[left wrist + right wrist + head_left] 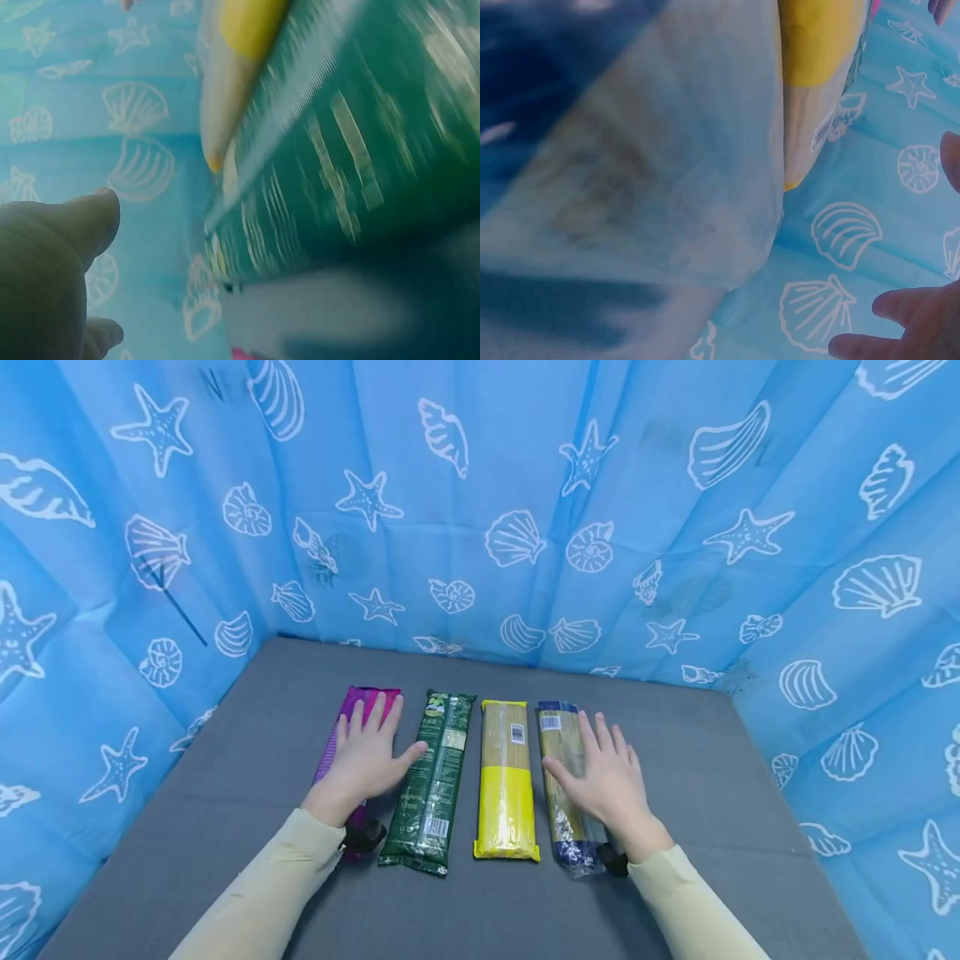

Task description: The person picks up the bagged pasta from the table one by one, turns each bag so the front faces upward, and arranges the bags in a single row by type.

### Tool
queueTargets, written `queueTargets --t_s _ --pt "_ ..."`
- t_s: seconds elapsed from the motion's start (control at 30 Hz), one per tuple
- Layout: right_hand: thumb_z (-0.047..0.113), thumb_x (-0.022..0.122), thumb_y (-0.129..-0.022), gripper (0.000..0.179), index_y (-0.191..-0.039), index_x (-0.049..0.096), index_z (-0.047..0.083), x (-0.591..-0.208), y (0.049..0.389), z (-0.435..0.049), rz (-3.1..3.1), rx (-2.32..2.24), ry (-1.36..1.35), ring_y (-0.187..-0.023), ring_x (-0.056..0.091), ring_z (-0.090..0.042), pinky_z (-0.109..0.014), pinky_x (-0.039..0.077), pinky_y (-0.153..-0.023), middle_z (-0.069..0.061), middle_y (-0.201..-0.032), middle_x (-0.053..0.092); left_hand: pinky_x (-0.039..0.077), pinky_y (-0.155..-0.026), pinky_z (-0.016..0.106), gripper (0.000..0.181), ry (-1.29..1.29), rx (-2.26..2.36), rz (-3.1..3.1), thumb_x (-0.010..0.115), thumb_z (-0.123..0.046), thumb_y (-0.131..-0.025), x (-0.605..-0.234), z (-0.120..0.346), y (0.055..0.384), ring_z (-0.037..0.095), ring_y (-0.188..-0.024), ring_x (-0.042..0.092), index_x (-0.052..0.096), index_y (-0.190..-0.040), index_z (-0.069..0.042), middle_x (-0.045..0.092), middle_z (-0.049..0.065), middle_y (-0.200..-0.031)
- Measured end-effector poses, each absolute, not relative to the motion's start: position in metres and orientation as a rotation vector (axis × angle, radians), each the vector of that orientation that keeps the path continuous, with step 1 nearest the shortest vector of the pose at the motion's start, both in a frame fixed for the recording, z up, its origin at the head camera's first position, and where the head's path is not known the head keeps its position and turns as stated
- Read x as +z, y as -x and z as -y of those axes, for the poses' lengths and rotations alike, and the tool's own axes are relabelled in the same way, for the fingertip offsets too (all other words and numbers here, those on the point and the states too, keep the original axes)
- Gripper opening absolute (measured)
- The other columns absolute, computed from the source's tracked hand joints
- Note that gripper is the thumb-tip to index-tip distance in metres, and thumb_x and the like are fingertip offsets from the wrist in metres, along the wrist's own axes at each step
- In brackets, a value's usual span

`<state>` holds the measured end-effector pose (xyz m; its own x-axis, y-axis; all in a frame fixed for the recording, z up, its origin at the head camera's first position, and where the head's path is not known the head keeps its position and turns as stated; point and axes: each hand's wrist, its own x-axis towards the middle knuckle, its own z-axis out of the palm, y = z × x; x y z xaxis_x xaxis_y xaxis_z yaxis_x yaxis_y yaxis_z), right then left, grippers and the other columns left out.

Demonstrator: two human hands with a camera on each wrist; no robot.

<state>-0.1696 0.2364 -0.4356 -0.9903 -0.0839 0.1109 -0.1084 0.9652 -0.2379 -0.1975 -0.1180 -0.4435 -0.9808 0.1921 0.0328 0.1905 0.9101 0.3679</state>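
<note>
Several long packs of spaghetti lie side by side. My left hand [367,764] is over the purple pack [327,758] at the left, fingers straight and spread, thumb reaching across the edge of the green pack [423,814]. At the right end, my right hand [611,777] lies over the blue-ended clear pack [561,739] with its fingers spread too. Between them is the yellow pack [506,810], which neither hand covers. The left wrist view has the green pack [322,165] blurred beside the thumb [67,232]. Clear wrapping [682,150] fills much of the right wrist view.
A grey cloth-covered table [465,914] carries the packs. Blue curtains [480,485] with white shells and starfish enclose its back and sides. Dark wrist camera mounts [365,837] sit under both wrists, close to the packs' near ends.
</note>
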Motion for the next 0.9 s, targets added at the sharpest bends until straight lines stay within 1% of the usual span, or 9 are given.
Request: queueTargets --t_s 0.07,0.3,0.47,0.57,0.67,0.77,0.9 --pt "0.077 0.039 -0.086 0.101 -0.156 0.014 0.01 -0.436 0.166 -0.24 3.016 0.398 -0.142 -0.139 0.016 -0.05 -0.066 0.017 -0.107 -0.024 -0.156 0.016 -0.003 -0.109 0.065 0.09 -0.324 0.623 -3.044 0.043 -0.068 -0.091 -0.444 0.108 0.197 0.046 -0.142 -0.005 0.009 -0.157 -0.018 0.004 0.015 -0.161" --pt "0.074 0.045 -0.087 0.1 -0.156 0.011 0.01 -0.438 0.152 -0.253 3.046 0.561 -0.12 -0.136 0.022 -0.051 -0.069 0.023 -0.103 -0.023 -0.157 0.017 0.002 -0.112 0.062 0.091 -0.393 0.734 -2.935 0.038 -0.074 -0.089 -0.441 0.067 0.193 0.042 -0.144 -0.002 0.008 -0.157 -0.021 0.003 0.009 -0.162" --pt "0.066 0.046 -0.091 0.093 -0.157 0.005 0.013 -0.436 0.138 -0.26 3.069 0.905 -0.066 -0.137 0.024 -0.048 -0.068 0.025 -0.103 -0.021 -0.158 0.016 0.013 -0.111 0.061 0.091 -0.437 0.933 -2.81 0.048 -0.07 -0.088 -0.439 0.035 0.19 0.039 -0.145 0.007 0.012 -0.157 -0.024 0.011 0.007 -0.161" --pt "0.06 0.047 -0.095 0.088 -0.157 0.004 0.015 -0.435 0.132 -0.262 3.054 1.12 -0.004 -0.136 0.03 -0.046 -0.066 0.029 -0.102 -0.022 -0.156 0.019 0.019 -0.111 0.057 0.092 -0.454 1.068 -2.715 0.053 -0.067 -0.087 -0.438 0.015 0.188 0.035 -0.144 0.013 0.01 -0.157 -0.026 0.013 0.005 -0.161" --pt "0.055 0.049 -0.096 0.084 -0.157 0.006 0.016 -0.434 0.127 -0.264 3.027 1.273 0.051 -0.131 0.037 -0.046 -0.063 0.034 -0.1 -0.024 -0.153 0.026 0.024 -0.111 0.054 0.096 -0.489 1.185 -2.629 0.057 -0.068 -0.085 -0.438 -0.003 0.187 0.032 -0.143 0.021 0.009 -0.157 -0.026 0.017 0.005 -0.16" --pt "0.053 0.051 -0.096 0.084 -0.157 0.007 0.014 -0.433 0.123 -0.265 3.006 1.358 0.095 -0.129 0.04 -0.046 -0.061 0.036 -0.1 -0.027 -0.15 0.03 0.03 -0.109 0.053 0.1 -0.511 1.277 -2.565 0.059 -0.07 -0.081 -0.437 -0.019 0.186 0.031 -0.14 0.028 0.011 -0.157 -0.024 0.021 0.006 -0.158" --pt "0.056 0.052 -0.095 0.087 -0.156 0.009 0.013 -0.433 0.119 -0.266 3.011 1.426 0.147 -0.126 0.044 -0.044 -0.057 0.041 -0.097 -0.027 -0.147 0.035 0.034 -0.106 0.052 0.101 -0.508 1.369 -2.489 0.064 -0.067 -0.08 -0.437 -0.039 0.187 0.029 -0.139 0.032 0.013 -0.157 -0.025 0.023 0.004 -0.158"
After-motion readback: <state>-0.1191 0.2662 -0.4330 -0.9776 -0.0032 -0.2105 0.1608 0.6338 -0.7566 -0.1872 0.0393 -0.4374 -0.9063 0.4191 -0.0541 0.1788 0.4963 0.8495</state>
